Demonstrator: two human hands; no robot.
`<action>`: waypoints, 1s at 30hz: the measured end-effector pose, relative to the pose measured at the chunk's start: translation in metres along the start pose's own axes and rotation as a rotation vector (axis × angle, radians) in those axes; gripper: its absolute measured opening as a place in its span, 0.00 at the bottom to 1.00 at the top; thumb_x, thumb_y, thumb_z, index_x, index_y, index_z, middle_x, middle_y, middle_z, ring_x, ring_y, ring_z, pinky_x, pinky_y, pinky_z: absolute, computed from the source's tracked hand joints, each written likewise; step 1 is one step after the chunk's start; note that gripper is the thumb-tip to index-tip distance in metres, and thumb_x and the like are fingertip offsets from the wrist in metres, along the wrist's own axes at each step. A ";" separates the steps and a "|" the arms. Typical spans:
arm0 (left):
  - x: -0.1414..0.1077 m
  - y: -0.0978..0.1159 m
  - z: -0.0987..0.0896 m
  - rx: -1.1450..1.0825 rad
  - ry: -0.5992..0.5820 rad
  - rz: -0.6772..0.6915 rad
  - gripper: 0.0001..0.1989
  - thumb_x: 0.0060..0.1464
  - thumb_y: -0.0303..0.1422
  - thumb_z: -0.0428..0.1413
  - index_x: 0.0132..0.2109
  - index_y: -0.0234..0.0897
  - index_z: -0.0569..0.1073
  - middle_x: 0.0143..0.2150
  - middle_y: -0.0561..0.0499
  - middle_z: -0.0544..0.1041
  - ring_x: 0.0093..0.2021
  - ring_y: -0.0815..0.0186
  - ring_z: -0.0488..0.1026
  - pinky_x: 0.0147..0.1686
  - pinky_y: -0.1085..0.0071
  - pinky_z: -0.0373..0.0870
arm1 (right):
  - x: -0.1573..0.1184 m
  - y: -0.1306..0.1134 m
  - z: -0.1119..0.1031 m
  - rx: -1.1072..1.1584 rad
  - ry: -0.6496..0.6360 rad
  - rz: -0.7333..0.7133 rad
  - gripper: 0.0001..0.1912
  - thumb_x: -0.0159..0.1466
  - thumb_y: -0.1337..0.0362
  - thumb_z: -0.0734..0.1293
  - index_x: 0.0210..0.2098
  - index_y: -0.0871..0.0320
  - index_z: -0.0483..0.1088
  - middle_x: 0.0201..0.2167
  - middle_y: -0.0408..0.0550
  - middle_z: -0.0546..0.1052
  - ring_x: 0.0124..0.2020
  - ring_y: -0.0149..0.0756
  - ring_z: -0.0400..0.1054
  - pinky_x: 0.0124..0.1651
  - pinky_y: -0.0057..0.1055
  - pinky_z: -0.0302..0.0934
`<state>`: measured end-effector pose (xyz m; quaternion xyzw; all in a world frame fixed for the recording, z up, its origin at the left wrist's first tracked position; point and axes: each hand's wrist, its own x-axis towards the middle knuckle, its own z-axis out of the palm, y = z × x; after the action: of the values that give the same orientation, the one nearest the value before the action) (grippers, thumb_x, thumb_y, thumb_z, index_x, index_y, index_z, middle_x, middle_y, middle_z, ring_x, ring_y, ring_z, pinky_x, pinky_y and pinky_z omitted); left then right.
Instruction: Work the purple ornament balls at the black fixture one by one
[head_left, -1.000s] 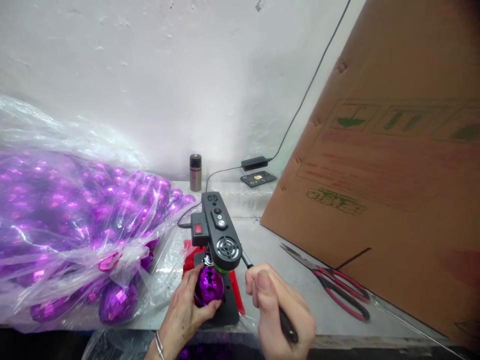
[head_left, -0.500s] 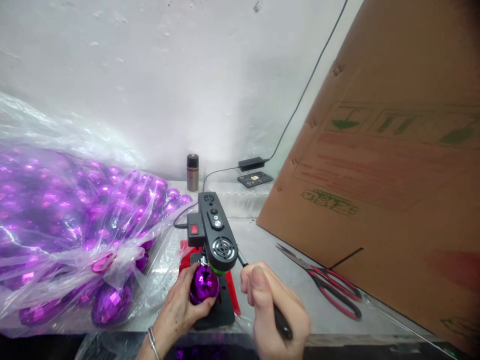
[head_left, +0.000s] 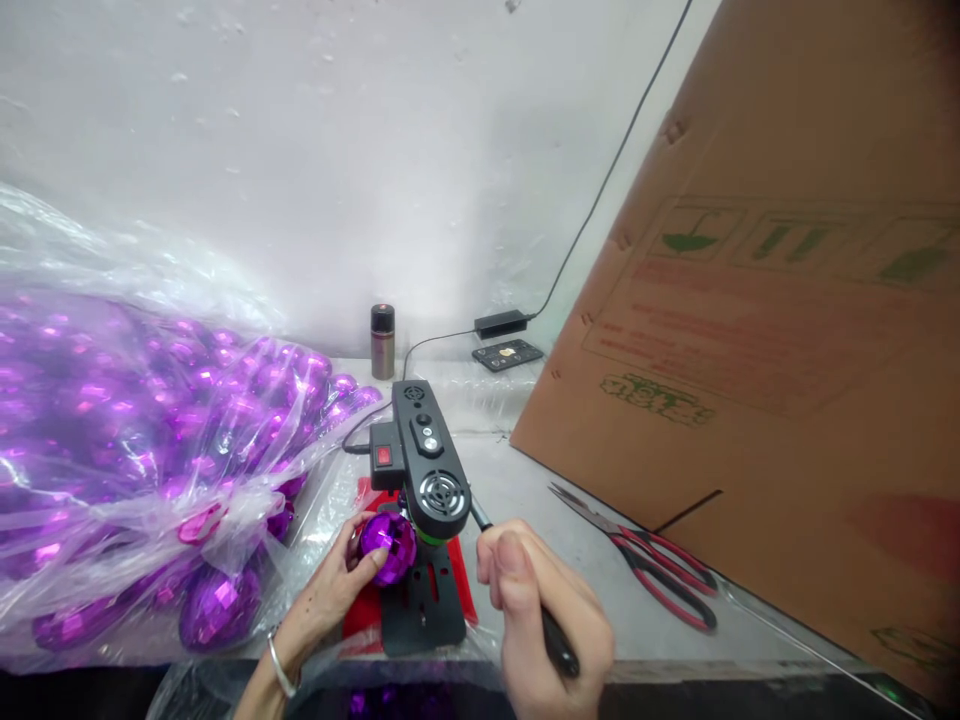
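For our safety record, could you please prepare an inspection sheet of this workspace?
Surface: grey bench, partly under clear plastic; spills: nothing seen.
Job's things: purple ball at black machine; contact unclear.
Clutter: bag of purple balls, scissors, bottle, flat black item.
Hands: left hand holds ball; right hand grips machine's lever.
Cables: thin cord between machine and adapter; another rises along wall.
Surroundings: pale wall, carton at right.

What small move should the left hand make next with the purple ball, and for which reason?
I would have the left hand ease the purple ball slightly farther left, clear of the black machine. It has already shifted left from above the plate, while the right hand still grips the lever.
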<state>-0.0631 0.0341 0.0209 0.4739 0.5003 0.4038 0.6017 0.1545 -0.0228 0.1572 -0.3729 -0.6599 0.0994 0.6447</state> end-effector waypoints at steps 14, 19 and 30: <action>-0.019 0.007 0.038 0.424 0.110 0.092 0.41 0.47 0.46 0.72 0.67 0.40 0.78 0.62 0.37 0.89 0.61 0.37 0.86 0.65 0.44 0.80 | 0.005 -0.002 0.002 0.005 0.005 -0.019 0.20 0.82 0.76 0.59 0.35 0.51 0.59 0.27 0.37 0.63 0.27 0.26 0.64 0.30 0.27 0.58; -0.017 -0.012 0.060 0.505 0.263 0.250 0.35 0.49 0.46 0.69 0.62 0.37 0.81 0.58 0.33 0.89 0.62 0.32 0.85 0.68 0.35 0.78 | 0.004 -0.002 -0.001 0.011 0.005 -0.005 0.19 0.82 0.76 0.60 0.35 0.51 0.59 0.27 0.37 0.66 0.27 0.26 0.64 0.31 0.26 0.58; -0.004 -0.056 0.073 0.333 0.242 0.258 0.40 0.47 0.42 0.75 0.67 0.40 0.78 0.58 0.40 0.88 0.58 0.41 0.87 0.62 0.44 0.85 | -0.010 -0.007 0.009 0.017 0.119 0.094 0.20 0.84 0.72 0.59 0.35 0.52 0.63 0.28 0.39 0.67 0.27 0.28 0.61 0.31 0.32 0.52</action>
<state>0.0083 0.0055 -0.0287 0.5749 0.5638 0.4428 0.3944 0.1428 -0.0302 0.1523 -0.4033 -0.6012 0.1131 0.6806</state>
